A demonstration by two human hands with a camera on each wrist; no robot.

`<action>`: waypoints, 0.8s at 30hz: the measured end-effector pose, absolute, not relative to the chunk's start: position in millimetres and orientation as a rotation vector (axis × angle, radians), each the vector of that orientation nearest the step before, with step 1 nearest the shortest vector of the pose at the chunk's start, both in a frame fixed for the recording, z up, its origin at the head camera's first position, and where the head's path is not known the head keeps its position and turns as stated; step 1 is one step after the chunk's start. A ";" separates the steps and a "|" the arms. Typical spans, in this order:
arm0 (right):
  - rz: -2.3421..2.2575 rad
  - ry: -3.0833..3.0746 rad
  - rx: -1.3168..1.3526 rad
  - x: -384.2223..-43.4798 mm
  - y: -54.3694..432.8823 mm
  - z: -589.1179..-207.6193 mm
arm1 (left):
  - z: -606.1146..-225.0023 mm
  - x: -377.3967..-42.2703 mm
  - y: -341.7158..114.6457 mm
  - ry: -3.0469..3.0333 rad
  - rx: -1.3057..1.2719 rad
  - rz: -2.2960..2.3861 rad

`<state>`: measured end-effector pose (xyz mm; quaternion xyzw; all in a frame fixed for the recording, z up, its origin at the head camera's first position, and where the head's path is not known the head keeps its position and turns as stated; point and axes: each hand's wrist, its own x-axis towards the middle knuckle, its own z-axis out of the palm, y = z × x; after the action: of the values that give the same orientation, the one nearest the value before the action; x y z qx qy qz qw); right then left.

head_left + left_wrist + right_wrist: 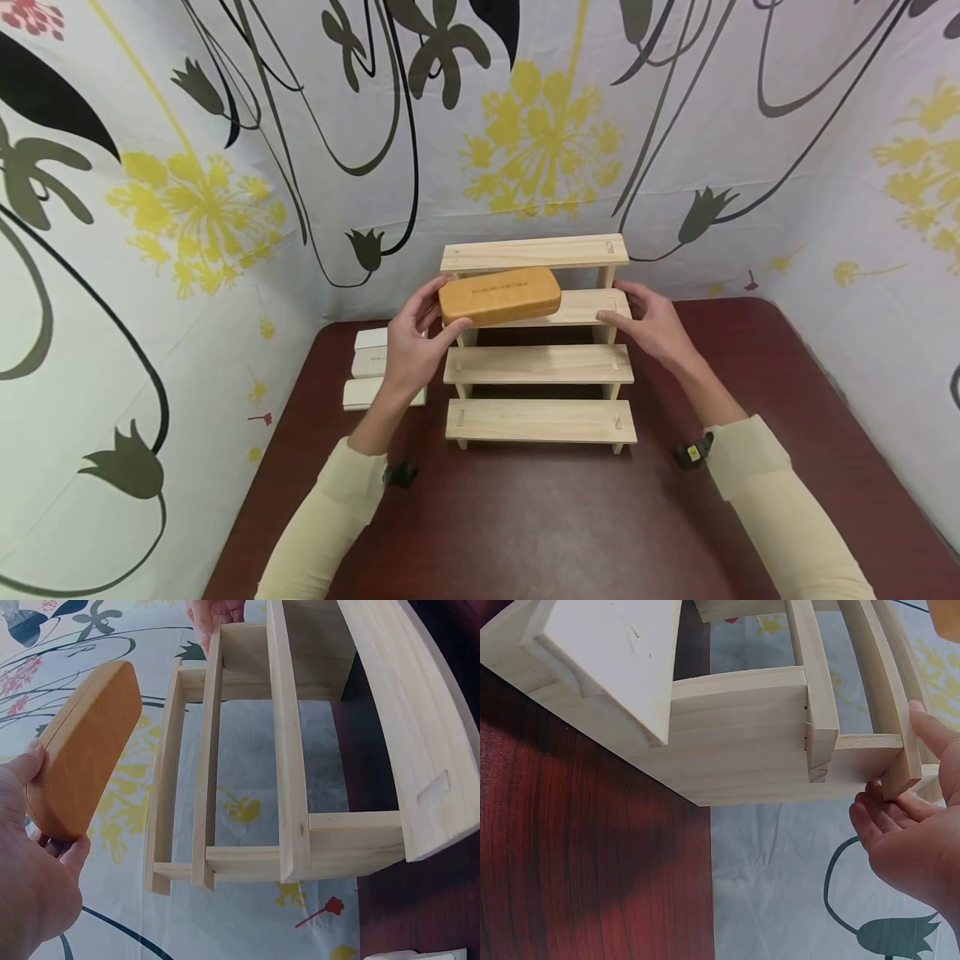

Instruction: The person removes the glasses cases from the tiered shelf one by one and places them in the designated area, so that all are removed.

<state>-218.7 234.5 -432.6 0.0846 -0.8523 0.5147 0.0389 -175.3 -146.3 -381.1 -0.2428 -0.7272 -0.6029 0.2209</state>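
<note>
My left hand (pixel 411 348) grips one end of a tan glasses case (pixel 501 298), thumb at the front and fingers behind. In the head view the case overlaps the upper tiers of a stepped wooden display rack (pixel 538 365). The left wrist view shows the case (pixel 88 746) held apart from the rack's boards. On the other side, my right hand (pixel 658 327) holds the right end of the second board from the top. In the right wrist view its thumb lies on the board's upper face and the fingers curl underneath.
Left of the rack, several white cases (pixel 369 362) lie in a column on the dark red table (pixel 525 517), partly hidden by my left hand. A cloth (pixel 480 167) printed with flowers hangs behind the table and along both sides.
</note>
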 end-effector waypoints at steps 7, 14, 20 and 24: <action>1.611 -2.585 0.276 -214.9 236.8 -432.8 | -386.9 -166.9 -155.3 -2.035 -0.623 -1.669; 1.667 -2.540 0.294 -212.4 238.2 -434.5 | -392.4 -160.3 -163.2 -2.033 -0.595 -1.684; 1.675 -2.518 0.287 -213.1 238.4 -437.5 | -399.5 -154.8 -171.0 -2.029 -0.583 -1.706; 1.666 -2.511 0.289 -213.4 238.2 -438.7 | -406.2 -152.2 -177.1 -2.035 -0.566 -1.730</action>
<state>-213.4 238.2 -438.7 0.0952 -0.8282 0.5494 0.0572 -152.2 -177.1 -406.2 -0.2028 -0.7297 -0.6202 0.2042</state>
